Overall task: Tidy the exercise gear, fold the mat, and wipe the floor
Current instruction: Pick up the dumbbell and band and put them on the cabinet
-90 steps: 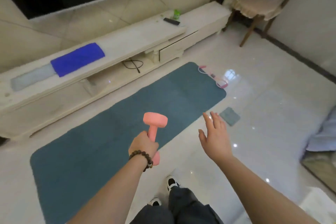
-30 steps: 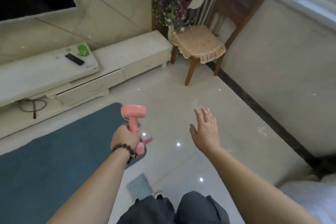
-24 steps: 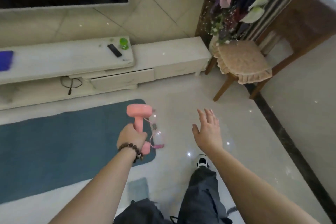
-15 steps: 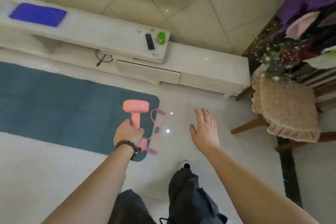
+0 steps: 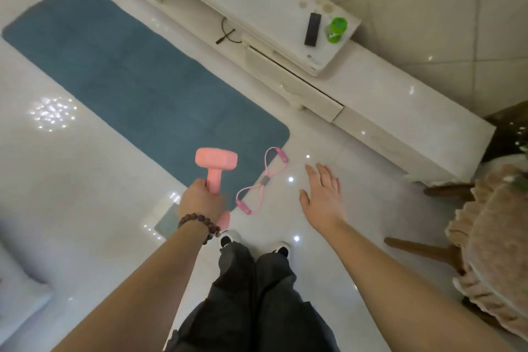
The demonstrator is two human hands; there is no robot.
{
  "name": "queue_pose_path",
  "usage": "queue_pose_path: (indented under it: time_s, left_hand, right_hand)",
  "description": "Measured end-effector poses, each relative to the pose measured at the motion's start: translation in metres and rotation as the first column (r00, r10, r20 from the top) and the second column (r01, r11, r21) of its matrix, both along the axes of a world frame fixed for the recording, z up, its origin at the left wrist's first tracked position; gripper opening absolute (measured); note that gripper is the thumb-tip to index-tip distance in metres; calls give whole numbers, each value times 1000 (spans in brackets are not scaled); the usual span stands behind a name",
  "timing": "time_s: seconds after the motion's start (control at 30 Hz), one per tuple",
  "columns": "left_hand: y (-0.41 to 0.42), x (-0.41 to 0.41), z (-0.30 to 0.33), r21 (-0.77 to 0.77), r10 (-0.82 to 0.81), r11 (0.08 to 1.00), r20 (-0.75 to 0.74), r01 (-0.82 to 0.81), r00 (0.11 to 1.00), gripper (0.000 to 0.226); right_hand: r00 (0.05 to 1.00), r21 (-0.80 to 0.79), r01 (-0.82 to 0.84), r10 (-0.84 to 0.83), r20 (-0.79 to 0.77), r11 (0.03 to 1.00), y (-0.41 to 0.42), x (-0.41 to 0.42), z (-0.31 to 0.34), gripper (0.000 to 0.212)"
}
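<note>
My left hand grips a pink dumbbell by its handle, held upright above the near corner of the blue mat. The mat lies flat on the glossy white floor. A pink figure-eight resistance band lies on the floor at the mat's corner, between my two hands. My right hand hovers open, fingers spread, just right of the band and not touching it. A small grey-green cloth lies on the floor, partly hidden behind my left wrist.
A white TV cabinet runs along the wall, with a black remote and a green cup on top. A cable lies on its lower shelf. A wooden chair with a beige cushion stands at right. My feet stand below the band.
My view has swung from the chair back down to the mat's corner. The band has come into full view between my hands. The left hand keeps its hold on the dumbbell; the right stays open.
</note>
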State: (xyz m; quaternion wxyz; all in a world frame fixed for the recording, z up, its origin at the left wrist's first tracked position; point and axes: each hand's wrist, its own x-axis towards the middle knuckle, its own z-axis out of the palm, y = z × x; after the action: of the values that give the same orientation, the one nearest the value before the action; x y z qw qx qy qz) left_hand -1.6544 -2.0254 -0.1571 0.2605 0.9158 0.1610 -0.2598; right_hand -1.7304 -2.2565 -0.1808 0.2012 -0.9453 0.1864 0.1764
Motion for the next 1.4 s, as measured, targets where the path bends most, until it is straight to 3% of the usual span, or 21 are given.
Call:
queue_pose_path:
  time_s: [0.23, 0.4, 0.63, 0.87, 0.97, 1.13, 1.27, 1.4]
  left_hand:
    - [-7, 25, -100, 126, 8, 992, -103, 5, 995, 9]
    - [2, 28, -246, 104, 106, 990, -141, -92, 984, 10]
    - [26, 20, -458, 122, 146, 983, -91, -135, 985, 15]
    - [51, 1, -576, 127, 172, 979, -101, -159, 980, 18]
    - [63, -7, -595, 147, 167, 978, -116, -149, 979, 19]
    - [62, -17, -585, 157, 166, 977, -139, -143, 976, 21]
    - [53, -16, -553, 133, 132, 984, -119, -116, 984, 22]
    - [33, -6, -494, 121, 86, 990, -83, -75, 993, 21]
  right_hand:
    - [992, -17, -83, 81, -97, 996, -7, 37, -111, 59]
    - [980, -13, -97, 93, -178, 995, -5, 62, -264, 59]
    - [947, -6, -269, 263, -186, 963, 8, 98, -505, 62]
    - [862, -5, -492, 487, -140, 870, 10, 120, -653, 70]
    - [840, -44, -539, 534, -93, 841, 14, 118, -679, 66]
    - [869, -124, -476, 487, 86, 871, 13, 109, -677, 26]
    - [912, -51, -365, 368, 179, 930, 8, 106, -633, 17]
    - [927, 23, -303, 289, 240, 953, -4, 109, -549, 16]
